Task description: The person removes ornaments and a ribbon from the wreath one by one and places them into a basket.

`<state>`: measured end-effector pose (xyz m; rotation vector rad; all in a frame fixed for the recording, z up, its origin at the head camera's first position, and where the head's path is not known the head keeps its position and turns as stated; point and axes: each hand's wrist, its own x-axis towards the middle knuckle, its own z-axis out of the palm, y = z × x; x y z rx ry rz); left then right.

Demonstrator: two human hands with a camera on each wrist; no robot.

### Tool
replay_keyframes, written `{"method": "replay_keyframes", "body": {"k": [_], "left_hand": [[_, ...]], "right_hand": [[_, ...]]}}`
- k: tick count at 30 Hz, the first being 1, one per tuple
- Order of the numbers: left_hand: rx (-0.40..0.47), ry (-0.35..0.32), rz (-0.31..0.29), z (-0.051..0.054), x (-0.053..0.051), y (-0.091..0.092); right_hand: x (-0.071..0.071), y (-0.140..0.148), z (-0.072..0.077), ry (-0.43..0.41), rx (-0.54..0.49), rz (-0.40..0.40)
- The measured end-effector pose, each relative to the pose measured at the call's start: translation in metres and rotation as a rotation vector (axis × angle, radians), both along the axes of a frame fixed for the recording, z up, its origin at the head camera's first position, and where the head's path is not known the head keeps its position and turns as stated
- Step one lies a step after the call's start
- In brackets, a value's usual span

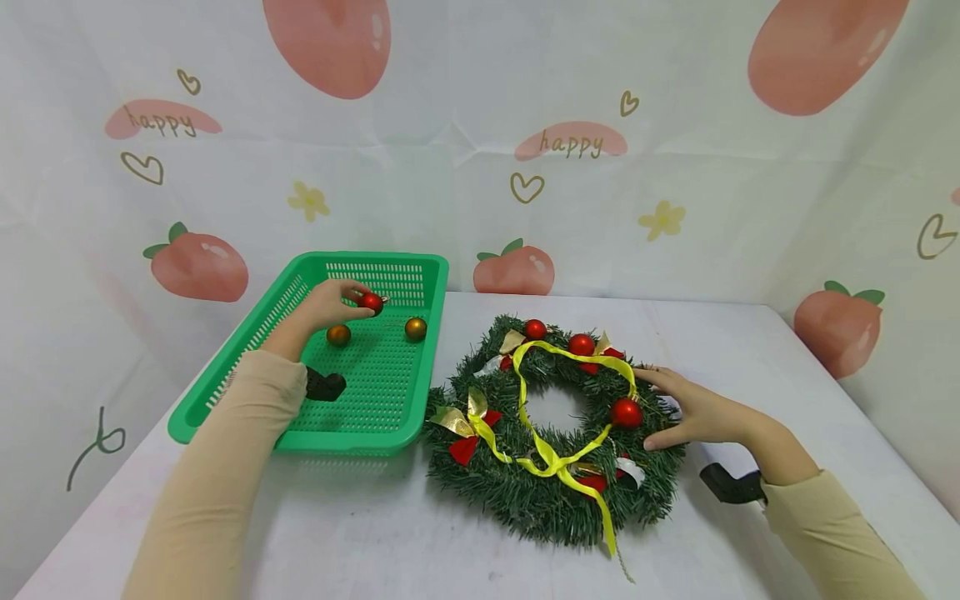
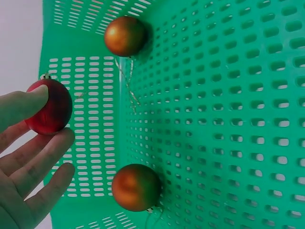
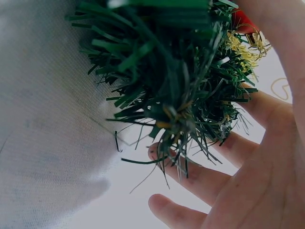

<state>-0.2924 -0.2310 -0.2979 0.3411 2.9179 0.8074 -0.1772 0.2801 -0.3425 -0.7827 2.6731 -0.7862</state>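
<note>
My left hand pinches a shiny red Christmas ball between thumb and fingers, above the far part of a green plastic basket. In the left wrist view, the red ball shows its metal cap upward. Two bronze balls, one nearer the fingers and another, lie inside the basket. At the right, my right hand touches the edge of a green Christmas wreath, its thumb and fingers spread. The right wrist view shows the fingers beside and partly behind the wreath's needles.
A yellow ribbon loops over the wreath, which carries red balls and red-and-gold bows. Both lie on a white-covered table. Behind hangs a white cloth printed with peaches. A dark wrist camera mount sits under the right wrist.
</note>
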Motion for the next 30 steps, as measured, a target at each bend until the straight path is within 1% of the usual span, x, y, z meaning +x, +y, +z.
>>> {"method": "replay_keyframes", "body": {"k": [6,10,14,17,21,25,30], "left_hand": [[-0.007,-0.013,0.004,0.000,0.001,-0.002],[0.010,-0.014,0.009,0.001,0.002,-0.003],[0.057,0.002,-0.007,0.006,0.004,0.000],[0.105,0.015,-0.034,0.012,0.008,0.006],[0.142,0.024,-0.101,0.025,0.017,0.022],[0.155,0.039,-0.191,0.036,0.031,0.044],[0.182,0.032,-0.321,0.045,0.051,0.074]], "right_hand": [[0.000,0.000,-0.001,-0.007,0.001,-0.009],[0.000,0.000,-0.001,-0.005,-0.001,-0.004],[0.000,0.000,-0.002,-0.005,-0.004,0.001],[-0.001,0.001,-0.003,-0.005,-0.007,0.000],[-0.001,0.002,-0.003,-0.003,-0.008,-0.005],[-0.002,0.002,-0.004,-0.004,-0.004,-0.009],[-0.002,0.002,-0.003,-0.004,0.000,-0.008]]}}
